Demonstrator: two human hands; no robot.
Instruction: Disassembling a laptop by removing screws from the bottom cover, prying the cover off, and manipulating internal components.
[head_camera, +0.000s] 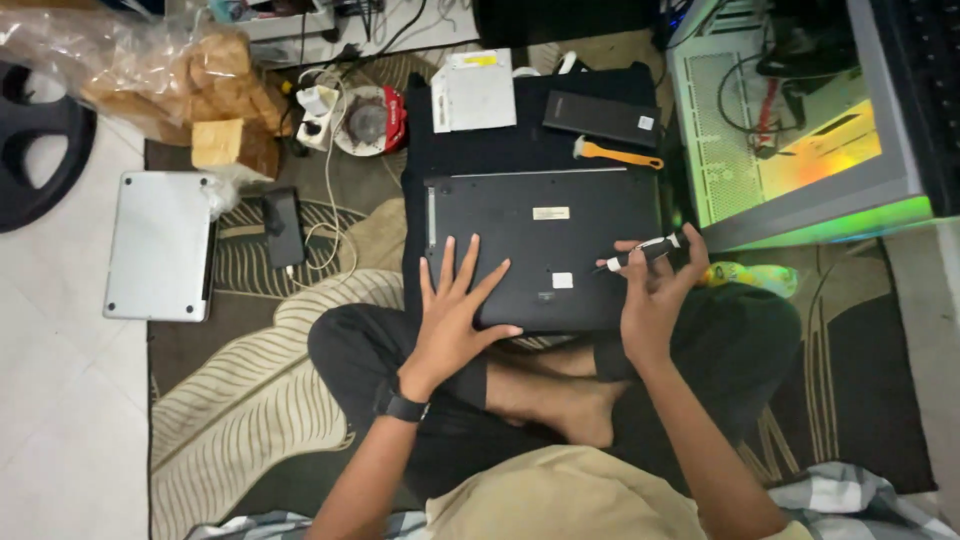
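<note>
Black laptop (545, 245), underside up, at frame centre on a patterned rug (260, 400) over white tile floor (60, 400).
Left hand (455, 315) flat, fingers spread on laptop; right hand (650, 295) closed around a screwdriver (645, 250); silver laptop (160, 245) at left.

Bare black laptop base (545, 235) lies between the hands; orange-handled brush (618, 155) and black case (601, 117) crowd behind.

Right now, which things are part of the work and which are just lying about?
In use: black laptop, underside up, left hand flat on it; screwdriver in right hand.

Lying about: silver laptop, phone, orange tool, tape roll, PC case.
</note>
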